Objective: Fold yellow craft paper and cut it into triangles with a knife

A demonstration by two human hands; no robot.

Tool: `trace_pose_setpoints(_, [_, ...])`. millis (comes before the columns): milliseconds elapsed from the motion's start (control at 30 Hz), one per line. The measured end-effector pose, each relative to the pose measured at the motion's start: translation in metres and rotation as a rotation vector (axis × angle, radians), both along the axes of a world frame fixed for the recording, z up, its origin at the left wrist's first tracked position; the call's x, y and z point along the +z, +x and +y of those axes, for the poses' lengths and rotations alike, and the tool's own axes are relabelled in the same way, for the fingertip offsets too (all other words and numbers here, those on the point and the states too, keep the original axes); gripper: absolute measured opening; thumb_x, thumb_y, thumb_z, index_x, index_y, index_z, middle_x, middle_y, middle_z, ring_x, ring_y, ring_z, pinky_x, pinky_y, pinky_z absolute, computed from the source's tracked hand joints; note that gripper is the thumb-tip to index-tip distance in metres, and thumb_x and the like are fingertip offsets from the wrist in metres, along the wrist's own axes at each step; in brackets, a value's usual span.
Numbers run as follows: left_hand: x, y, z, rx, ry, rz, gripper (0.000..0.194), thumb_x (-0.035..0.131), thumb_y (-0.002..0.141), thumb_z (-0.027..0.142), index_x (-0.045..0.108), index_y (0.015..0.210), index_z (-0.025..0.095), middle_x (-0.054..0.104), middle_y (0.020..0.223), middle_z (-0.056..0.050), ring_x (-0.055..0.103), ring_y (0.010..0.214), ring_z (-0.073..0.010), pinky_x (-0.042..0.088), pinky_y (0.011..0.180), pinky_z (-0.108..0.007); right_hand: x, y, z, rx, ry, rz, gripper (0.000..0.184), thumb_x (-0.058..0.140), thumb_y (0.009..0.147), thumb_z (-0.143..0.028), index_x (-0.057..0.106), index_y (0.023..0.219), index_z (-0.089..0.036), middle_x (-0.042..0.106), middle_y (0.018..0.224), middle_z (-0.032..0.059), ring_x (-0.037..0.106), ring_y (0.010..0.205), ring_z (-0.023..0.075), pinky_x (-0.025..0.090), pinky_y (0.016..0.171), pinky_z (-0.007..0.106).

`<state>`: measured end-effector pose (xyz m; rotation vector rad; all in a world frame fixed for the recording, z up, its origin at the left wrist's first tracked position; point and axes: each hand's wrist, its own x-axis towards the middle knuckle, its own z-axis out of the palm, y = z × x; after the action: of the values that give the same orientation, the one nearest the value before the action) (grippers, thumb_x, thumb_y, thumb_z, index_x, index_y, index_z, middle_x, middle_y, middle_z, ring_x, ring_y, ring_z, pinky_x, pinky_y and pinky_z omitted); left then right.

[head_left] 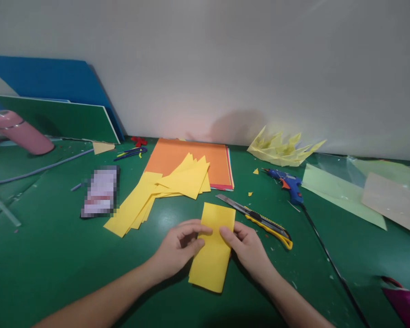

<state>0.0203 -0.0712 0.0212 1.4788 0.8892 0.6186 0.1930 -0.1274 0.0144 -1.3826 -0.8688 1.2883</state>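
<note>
A folded piece of yellow paper (213, 255) is held upright lengthwise just above the green table. Its right edge is pinched by my right hand (251, 248), with the thumb on the front face and the fingers behind. At the left edge, my left hand (177, 246) grips it too, its index finger lying across the front and its thumb beside the edge. Beyond my hands lies a fanned pile of cut yellow paper pieces (140, 200), some with pointed ends. A yellow utility knife (266, 225) rests right of the paper, blade out.
Orange and other coloured sheets (187, 157) lie by the wall. To the right are a blue glue gun (289, 182) with a black cord, a spiky pale-yellow paper piece (287, 148) and pale green paper (338, 196). A phone (100, 191) and pink bottle (25, 132) are left.
</note>
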Motion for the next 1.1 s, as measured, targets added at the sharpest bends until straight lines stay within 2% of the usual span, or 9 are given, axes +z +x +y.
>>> trace_pose_setpoints(133, [-0.0016,-0.002,-0.001,-0.022,-0.041,0.026,0.03,0.068,0.07,0.035,0.074,0.098,0.024,0.064,0.113,-0.009,0.056,0.103,-0.0263,0.049,0.082,-0.035,-0.0029,0.0013,-0.0004,-0.019,-0.003,-0.03,0.053,0.068,0.063,-0.065,0.071,0.08,-0.015,0.068,0.066,0.0054,0.06,0.058,0.0196,0.049,0.052,0.03])
trace_pose_setpoints(233, [-0.0017,-0.0026,-0.0014,-0.054,-0.061,0.025,0.04,0.067,0.071,0.033,0.07,0.109,0.024,0.061,0.121,-0.01,0.057,0.101,-0.0251,0.047,0.086,-0.037,-0.003,0.0012,-0.0009,-0.015,0.003,-0.006,0.052,0.07,0.062,-0.063,0.071,0.078,-0.014,0.069,0.069,0.0061,0.059,0.059,0.0189,0.048,0.054,0.03])
trace_pose_setpoints(333, [-0.0018,-0.0031,-0.0012,-0.077,-0.049,-0.018,0.046,0.068,0.071,0.03,0.065,0.116,0.024,0.057,0.127,-0.009,0.056,0.101,-0.0238,0.045,0.089,-0.036,-0.0008,0.0006,-0.0008,-0.012,-0.017,-0.017,0.053,0.07,0.06,-0.065,0.07,0.075,-0.014,0.065,0.062,0.0037,0.053,0.05,0.0144,0.042,0.045,0.025])
trace_pose_setpoints(433, [-0.0021,-0.0037,-0.0014,-0.078,-0.059,-0.033,0.047,0.068,0.071,0.03,0.064,0.118,0.025,0.055,0.129,-0.008,0.055,0.098,-0.0225,0.047,0.085,-0.034,0.0017,0.0003,-0.0004,-0.015,-0.048,-0.035,0.055,0.069,0.057,-0.068,0.068,0.069,-0.014,0.058,0.053,-0.0003,0.042,0.042,0.0092,0.034,0.039,0.022])
trace_pose_setpoints(567, [-0.0036,-0.0038,-0.003,-0.079,-0.079,-0.05,0.047,0.067,0.073,0.03,0.063,0.12,0.025,0.057,0.124,-0.008,0.055,0.085,-0.0183,0.048,0.077,-0.031,0.0023,0.0011,-0.0004,-0.014,-0.059,-0.046,0.054,0.069,0.057,-0.068,0.065,0.065,-0.015,0.052,0.047,-0.0028,0.036,0.039,0.0074,0.029,0.037,0.021])
trace_pose_setpoints(667, [-0.0046,-0.003,-0.0047,-0.074,-0.088,-0.062,0.048,0.066,0.073,0.031,0.062,0.12,0.024,0.054,0.125,-0.009,0.054,0.082,-0.0172,0.047,0.074,-0.03,0.0013,0.0015,-0.0009,0.005,-0.05,-0.012,0.051,0.07,0.06,-0.066,0.067,0.069,-0.015,0.059,0.054,-0.0005,0.045,0.043,0.0107,0.038,0.041,0.023])
trace_pose_setpoints(800, [-0.003,-0.0026,-0.0059,-0.075,-0.037,-0.025,0.046,0.065,0.073,0.03,0.062,0.12,0.025,0.053,0.126,-0.01,0.052,0.075,-0.0154,0.046,0.068,-0.028,0.0005,0.0019,-0.0016,0.036,-0.018,0.03,0.049,0.07,0.063,-0.062,0.069,0.075,-0.015,0.067,0.066,0.0041,0.06,0.059,0.0191,0.049,0.055,0.03])
trace_pose_setpoints(967, [0.0004,-0.003,-0.0077,-0.101,-0.009,-0.016,0.045,0.064,0.072,0.028,0.063,0.117,0.024,0.053,0.126,-0.011,0.045,0.06,-0.0103,0.042,0.059,-0.026,0.0009,0.0024,-0.0014,-0.004,0.026,0.029,0.049,0.07,0.063,-0.063,0.07,0.078,-0.016,0.069,0.071,0.0051,0.062,0.064,0.0208,0.051,0.059,0.032])
trace_pose_setpoints(1100, [0.0004,-0.0027,-0.0087,-0.11,-0.022,-0.026,0.045,0.065,0.072,0.028,0.064,0.117,0.022,0.053,0.122,-0.012,0.042,0.058,-0.0083,0.04,0.056,-0.025,0.0028,0.0016,-0.0002,-0.035,0.019,0.011,0.05,0.069,0.063,-0.065,0.071,0.075,-0.016,0.068,0.066,0.0041,0.061,0.061,0.0199,0.051,0.057,0.031])
